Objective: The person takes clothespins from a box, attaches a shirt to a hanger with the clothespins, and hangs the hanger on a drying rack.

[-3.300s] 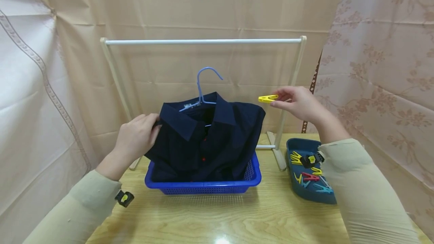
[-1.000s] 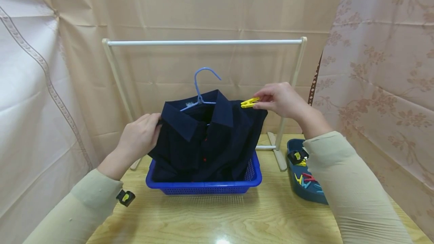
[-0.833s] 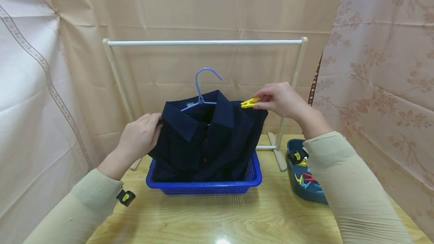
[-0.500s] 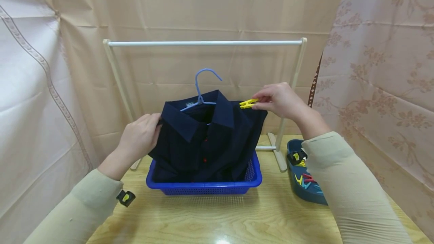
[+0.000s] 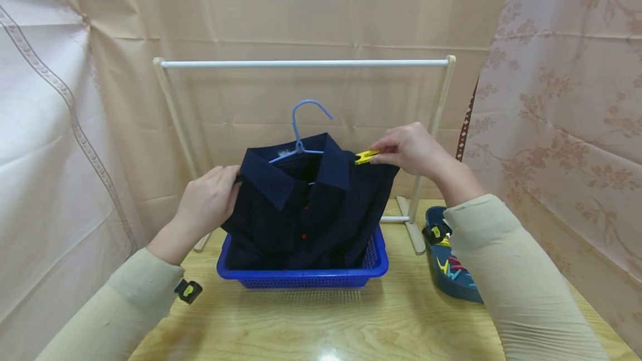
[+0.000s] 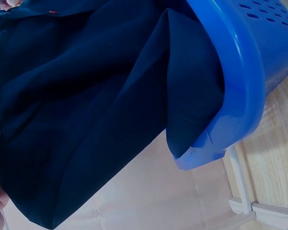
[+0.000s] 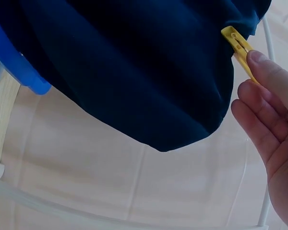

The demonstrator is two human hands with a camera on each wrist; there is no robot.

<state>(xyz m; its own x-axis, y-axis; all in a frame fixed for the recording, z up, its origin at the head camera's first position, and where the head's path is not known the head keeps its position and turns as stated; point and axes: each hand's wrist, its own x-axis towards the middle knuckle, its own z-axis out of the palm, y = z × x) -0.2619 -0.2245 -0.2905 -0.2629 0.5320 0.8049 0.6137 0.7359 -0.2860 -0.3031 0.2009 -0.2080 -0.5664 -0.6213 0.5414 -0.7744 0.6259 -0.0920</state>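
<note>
Left hand: The left hand (image 5: 208, 196) is gripping the dark shirt (image 5: 268, 233) at the shoulder on the left, its fingers curling over the cloth.
Right hand: The right hand (image 5: 411, 149) is pinching the yellow clothespin (image 5: 367, 156) between thumb and fingers.
Yellow clothespin: Its nose is meeting the shirt's right shoulder, just beside the collar (image 5: 335, 169); its rear end is pointing toward the right hand.
Dark shirt: The upper part is standing above the blue basket (image 5: 301, 275), collar uppermost; the lower part is lying inside. Red buttons (image 5: 303, 236) are showing down the front.
Blue hanger: The blue hanger (image 5: 295, 118) is sitting within the neck opening, its hook rising above the collar and staying clear of the rack (image 5: 301, 64).
Rack: It is standing behind the basket, its white bar running horizontally.
Tray: The dark teal tray (image 5: 453, 289) is resting right of the basket, holding yellow, red and light blue pegs (image 5: 452, 267); the right sleeve (image 5: 521, 272) is partly covering it.
Tabletop: The wooden tabletop (image 5: 281, 325) is supporting basket, rack and tray.
</note>
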